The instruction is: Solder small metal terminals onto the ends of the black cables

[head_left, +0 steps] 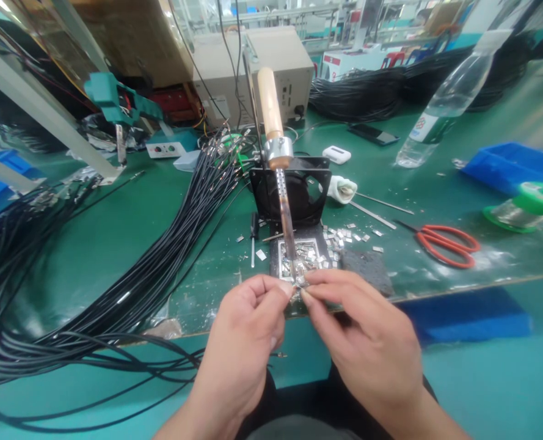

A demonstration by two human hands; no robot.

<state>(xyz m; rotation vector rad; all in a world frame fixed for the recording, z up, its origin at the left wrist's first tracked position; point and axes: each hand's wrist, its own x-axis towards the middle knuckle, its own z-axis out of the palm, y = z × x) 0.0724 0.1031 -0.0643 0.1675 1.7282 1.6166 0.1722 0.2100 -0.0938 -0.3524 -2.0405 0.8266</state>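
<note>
My left hand (250,327) is closed, thumb and forefinger pinching something tiny at the front edge of the bench. My right hand (367,327) pinches from the other side, and its fingertips nearly meet the left ones. What lies between the fingers is too small to make out. Just above them is the tip of a soldering iron (285,201) with a wooden handle, fixed upright in a metal clamp (278,150). Behind the fingertips, a small square tray (281,260) holds several small metal pieces. More silvery pieces (344,235) lie scattered to its right.
A black fan (294,192) stands behind the iron. Bundled black cables (161,256) run along the left and hang over the edge. To the right are red-handled scissors (449,244), a solder spool (528,205), a blue bin (513,168) and a plastic bottle (449,104). A screwdriver (253,235) lies left.
</note>
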